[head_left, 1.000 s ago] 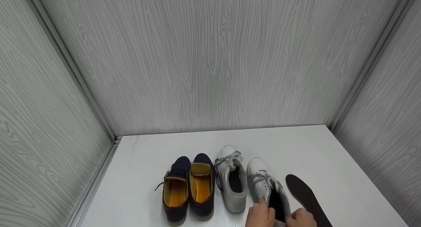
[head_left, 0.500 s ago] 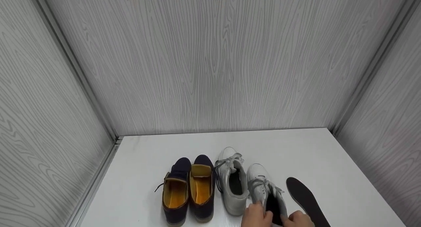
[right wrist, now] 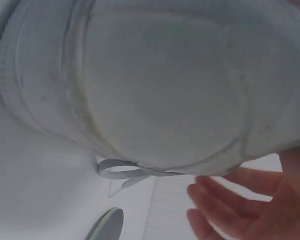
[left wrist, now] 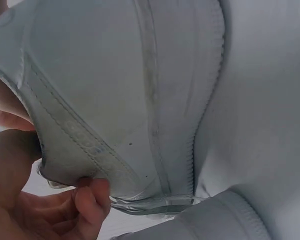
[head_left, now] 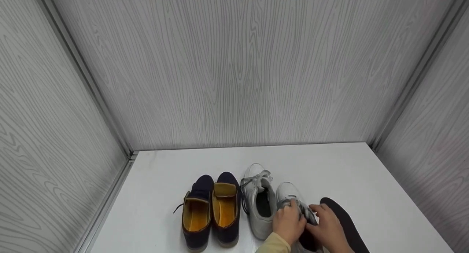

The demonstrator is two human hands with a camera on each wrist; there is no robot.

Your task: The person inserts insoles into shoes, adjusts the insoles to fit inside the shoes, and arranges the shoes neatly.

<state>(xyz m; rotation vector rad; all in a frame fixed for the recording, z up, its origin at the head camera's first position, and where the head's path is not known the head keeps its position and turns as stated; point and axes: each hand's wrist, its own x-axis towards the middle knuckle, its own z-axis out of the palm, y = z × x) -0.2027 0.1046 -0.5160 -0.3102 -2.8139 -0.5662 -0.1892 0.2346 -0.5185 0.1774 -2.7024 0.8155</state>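
Note:
A white lace-up sneaker stands on the white tabletop, toe away from me. My left hand is over its left side near the laces; in the left wrist view, the curled fingers pinch the edge of the shoe opening. At the right side of the tongue, my right hand is held with loosely bent, spread fingers. The right wrist view has those fingers beside the sneaker's upper, gripping nothing visible. My hands hide much of the shoe's middle. A dark insole lies right of the sneaker.
Left of my hands stands the matching white sneaker. Beyond it is a pair of navy shoes with yellow lining, a left one and a right one. Wood-grain panels enclose the tabletop at the back and sides.
Both hands have moved forward from the rear of the sneaker's opening to its lace area. The right hand's fingers have left the collar and spread. The other shoes have stayed put.

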